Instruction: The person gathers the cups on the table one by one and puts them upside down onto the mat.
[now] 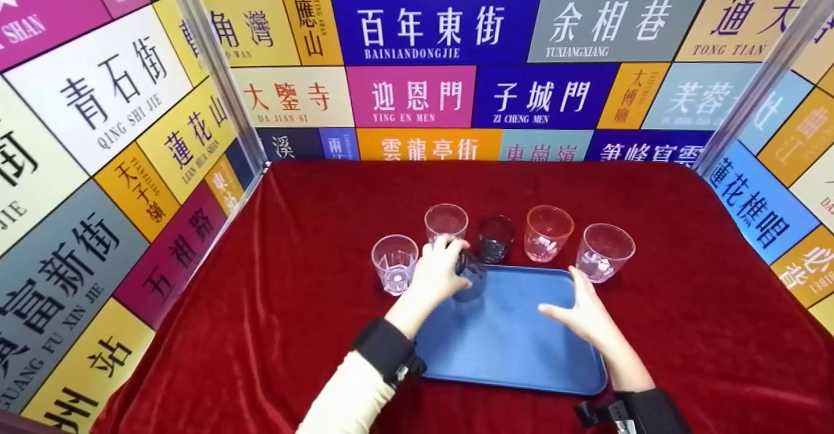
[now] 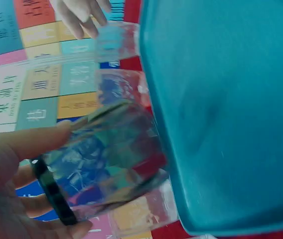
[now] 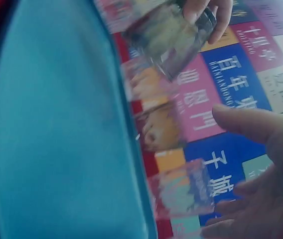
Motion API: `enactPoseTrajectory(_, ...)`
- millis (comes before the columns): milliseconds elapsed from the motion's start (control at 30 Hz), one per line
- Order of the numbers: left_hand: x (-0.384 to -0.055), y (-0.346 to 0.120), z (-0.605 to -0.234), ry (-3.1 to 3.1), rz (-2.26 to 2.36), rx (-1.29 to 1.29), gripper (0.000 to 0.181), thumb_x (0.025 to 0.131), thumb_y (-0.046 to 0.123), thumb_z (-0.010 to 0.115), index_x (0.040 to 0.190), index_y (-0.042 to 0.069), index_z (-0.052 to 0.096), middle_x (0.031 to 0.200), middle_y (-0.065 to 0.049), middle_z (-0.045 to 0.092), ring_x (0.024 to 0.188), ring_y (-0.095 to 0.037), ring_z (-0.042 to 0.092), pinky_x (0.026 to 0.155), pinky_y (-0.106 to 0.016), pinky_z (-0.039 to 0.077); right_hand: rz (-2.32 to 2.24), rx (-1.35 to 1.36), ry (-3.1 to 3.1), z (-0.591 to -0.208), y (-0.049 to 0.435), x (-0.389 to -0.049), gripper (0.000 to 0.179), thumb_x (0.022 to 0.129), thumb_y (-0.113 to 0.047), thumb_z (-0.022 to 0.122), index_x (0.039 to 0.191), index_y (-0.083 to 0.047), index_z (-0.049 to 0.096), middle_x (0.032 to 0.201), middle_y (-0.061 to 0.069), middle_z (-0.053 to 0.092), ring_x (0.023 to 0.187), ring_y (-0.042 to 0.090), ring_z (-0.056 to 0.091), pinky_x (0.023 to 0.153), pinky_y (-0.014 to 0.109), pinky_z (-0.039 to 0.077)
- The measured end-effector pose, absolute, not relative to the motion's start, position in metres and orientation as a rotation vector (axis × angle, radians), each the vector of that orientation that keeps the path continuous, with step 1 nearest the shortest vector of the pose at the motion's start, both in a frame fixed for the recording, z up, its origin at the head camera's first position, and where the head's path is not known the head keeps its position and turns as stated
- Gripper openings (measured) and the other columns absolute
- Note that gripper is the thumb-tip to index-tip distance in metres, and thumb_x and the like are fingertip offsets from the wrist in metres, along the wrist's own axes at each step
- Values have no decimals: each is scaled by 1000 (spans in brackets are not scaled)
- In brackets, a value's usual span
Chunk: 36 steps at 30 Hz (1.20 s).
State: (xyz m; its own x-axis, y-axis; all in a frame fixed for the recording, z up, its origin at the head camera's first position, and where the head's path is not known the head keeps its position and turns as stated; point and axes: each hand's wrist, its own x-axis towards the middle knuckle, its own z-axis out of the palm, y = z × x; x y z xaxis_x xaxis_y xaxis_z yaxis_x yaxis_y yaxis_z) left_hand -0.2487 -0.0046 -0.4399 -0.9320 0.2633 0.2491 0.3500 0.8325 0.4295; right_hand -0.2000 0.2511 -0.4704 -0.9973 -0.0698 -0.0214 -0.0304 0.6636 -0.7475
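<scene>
My left hand (image 1: 438, 270) grips a dark transparent tumbler (image 1: 472, 281) over the tray's back left corner. In the left wrist view, its thumb and fingers curl round the thick, dark end of the tumbler (image 2: 109, 157); the other end points toward the blue tray (image 2: 231, 119). My right hand (image 1: 582, 310) is over the tray's right side, fingers and thumb spread, holding nothing. Its fingertips are near a clear glass (image 1: 604, 255) at the back right. Seen from the right wrist, this hand (image 3: 266, 169) has its thumb stretched away from the fingers.
Behind the tray stand a clear glass (image 1: 447, 216), a dark glass (image 1: 496, 242) and a pinkish glass (image 1: 548, 232). Another clear glass (image 1: 395, 264) is left of my left hand. Red cloth (image 1: 293, 290) covers the table, with panels of street signs (image 1: 417, 95) around it.
</scene>
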Motion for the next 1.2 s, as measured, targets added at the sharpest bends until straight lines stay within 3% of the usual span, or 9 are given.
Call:
enactPoseTrajectory(167,-260,-9,-446,-2965,-514,-476,60,61,23,82,114,16,56,118,-10,51,97,-31,51,71,-40,48,-961,-366,3022,-489,264,-201,91,74,-36,73,135,14,28,139,33,26,129,48,19,103,61,17)
enactPoseTrajectory(300,-266,-9,-452,-3000,-429,-471,63,61,25,83,117,15,54,119,-13,51,97,-32,51,72,-41,48,-792,-390,3109,-499,276,-200,91,72,-43,72,134,11,33,139,31,29,128,49,19,103,62,15)
enactPoseTrajectory(967,-273,2,-457,-2992,-97,-549,50,67,22,77,112,15,57,110,-12,54,101,-30,51,75,-41,46,-692,-376,3169,-510,298,-191,86,74,-44,71,134,7,35,139,26,31,127,51,19,100,64,20)
enactPoseTrajectory(1100,-271,3,-460,-2956,-45,-561,48,71,18,70,117,15,55,114,-13,53,107,-34,48,88,-45,41,-693,-380,3174,-510,297,-190,86,74,-44,71,134,7,35,139,27,30,127,51,19,100,63,20)
enactPoseTrajectory(1200,-270,-2,-463,-2906,-71,-628,59,71,21,71,125,12,50,126,-16,48,118,-40,42,100,-50,32,-706,-376,3174,-510,297,-188,86,74,-45,70,134,6,35,139,26,30,128,50,19,100,63,21)
